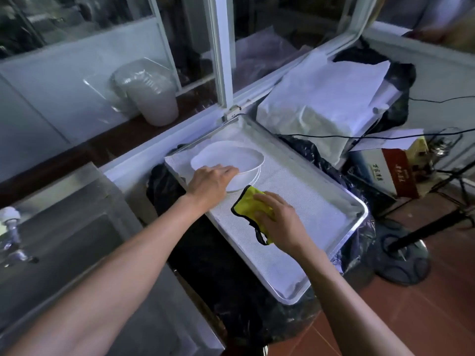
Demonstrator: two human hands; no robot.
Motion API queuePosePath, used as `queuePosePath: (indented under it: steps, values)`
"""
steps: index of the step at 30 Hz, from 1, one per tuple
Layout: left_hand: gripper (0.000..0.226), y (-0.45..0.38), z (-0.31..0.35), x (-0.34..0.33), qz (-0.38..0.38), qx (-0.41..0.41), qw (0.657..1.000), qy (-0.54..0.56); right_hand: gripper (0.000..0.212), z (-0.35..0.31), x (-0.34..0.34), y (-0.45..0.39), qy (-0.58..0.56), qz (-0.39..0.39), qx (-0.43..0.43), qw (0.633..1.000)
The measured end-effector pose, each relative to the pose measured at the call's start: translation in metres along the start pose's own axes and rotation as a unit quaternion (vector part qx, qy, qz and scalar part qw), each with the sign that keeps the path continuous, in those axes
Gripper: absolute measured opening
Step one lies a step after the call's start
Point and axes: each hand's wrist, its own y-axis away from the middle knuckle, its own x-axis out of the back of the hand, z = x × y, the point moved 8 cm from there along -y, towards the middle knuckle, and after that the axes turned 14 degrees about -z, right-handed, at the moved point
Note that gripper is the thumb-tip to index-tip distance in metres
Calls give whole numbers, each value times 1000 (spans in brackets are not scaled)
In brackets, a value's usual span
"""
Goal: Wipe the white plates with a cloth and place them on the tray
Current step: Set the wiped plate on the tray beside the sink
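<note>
while left hand (209,182) grips plate (231,160), tray (321,214) half bare

Plates (228,160) stacked on tray (321,201) far end; cloth (250,201) before them; sink (64,240) left of tray.
</note>
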Motion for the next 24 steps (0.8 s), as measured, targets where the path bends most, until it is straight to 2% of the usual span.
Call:
queuePosePath:
  steps: [5, 9, 16, 24]
  values:
    - [46, -23, -3, -30, -37, 19, 999, -31, 39, 18, 7, 0, -2, -3, -14, 1000]
    - [51, -30, -8, -45, -57, 34, 997, -31, 39, 29, 8, 1, -7, -11, -20, 1000]
    - [64, -30, -22, -84, -192, 58, 980, -18, 39, 36, -1, -7, -11, -27, -23, 999]
    - [59, -22, -28, -91, -226, 40, 973, 2, 38, 34, -17, -14, -4, -41, -20, 999]
